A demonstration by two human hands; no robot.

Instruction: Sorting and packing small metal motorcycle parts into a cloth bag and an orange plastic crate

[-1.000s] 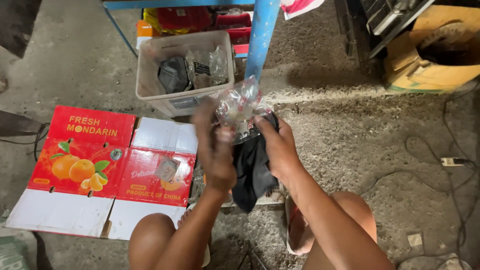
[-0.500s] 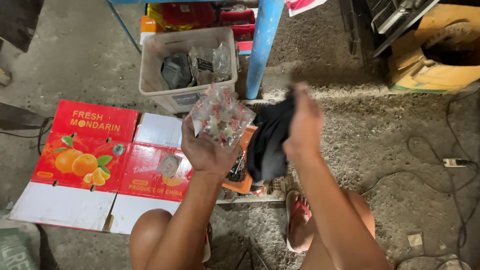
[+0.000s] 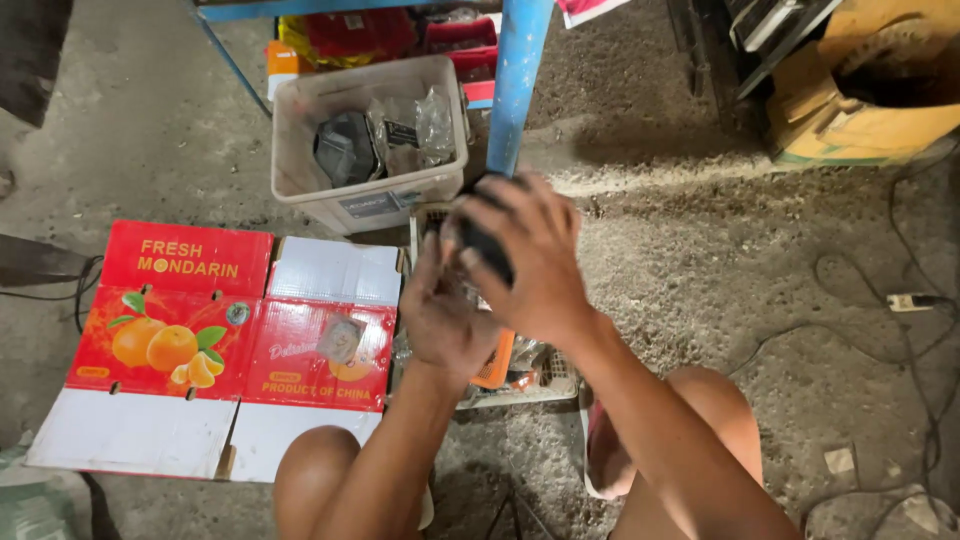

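Note:
My right hand [image 3: 540,265] is curled over a black object [image 3: 487,243], gripping it from above, in front of the blue post [image 3: 517,85]. My left hand [image 3: 440,320] is raised palm-up just below, its fingers pressed against the underside of the same black object. Both hands meet over a low white tray [image 3: 545,385] on the floor that holds an orange item [image 3: 495,362]. The clear plastic bag from earlier is hidden between my hands.
A flattened red and white cardboard box [image 3: 215,340] printed with oranges lies at left. Behind it stands a clear plastic bin [image 3: 365,195] with black parts and bags. A yellow carton [image 3: 870,120] sits top right. Cables and a plug [image 3: 905,300] trail across the rough concrete.
My hands were apart, the left holding a clear plastic bag and the right a black object. They have now come together, the right closing over the black object above the left.

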